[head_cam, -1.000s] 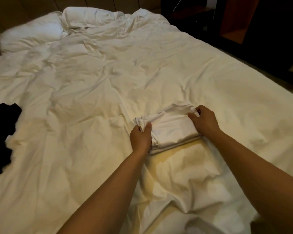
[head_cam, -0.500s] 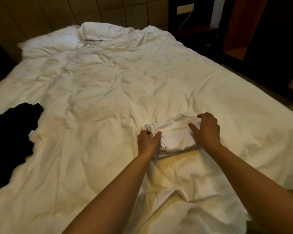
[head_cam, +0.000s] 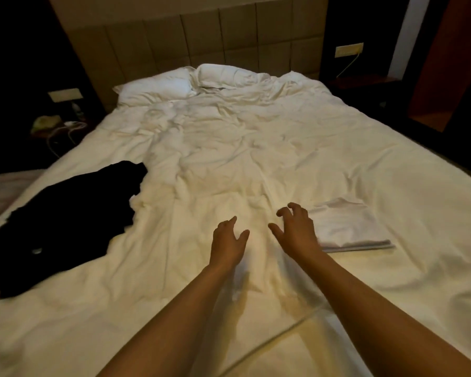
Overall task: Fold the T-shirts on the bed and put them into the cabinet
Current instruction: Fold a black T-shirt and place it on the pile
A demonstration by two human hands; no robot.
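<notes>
So the folded white cotton T-shirt (head_cam: 348,229) is done and out of my grip now. Half a second back both hands were pinching its edges; now it lies flat as a neat rectangle in the lower right of the frame, on the rumpled white duvet (head_cam: 229,148) of the bed. My right hand (head_cam: 297,229) hovers just left of it, fingers spread and loosely curled, holding nothing. My left hand (head_cam: 227,240) is beside the right one, also open and empty, thumb out.

That means one shirt is folded, I'd say, and the crumpled black T-shirt (head_cam: 57,221) at the left edge of the frame is next; it's unfolded and well apart from my hands.

As for containers: the cabinet isn't clearly in view. There's a reddish-brown wooden panel with an open shelf (head_cam: 433,77) in the upper right, too dark to tell what's inside. Nothing is put away yet.
</notes>
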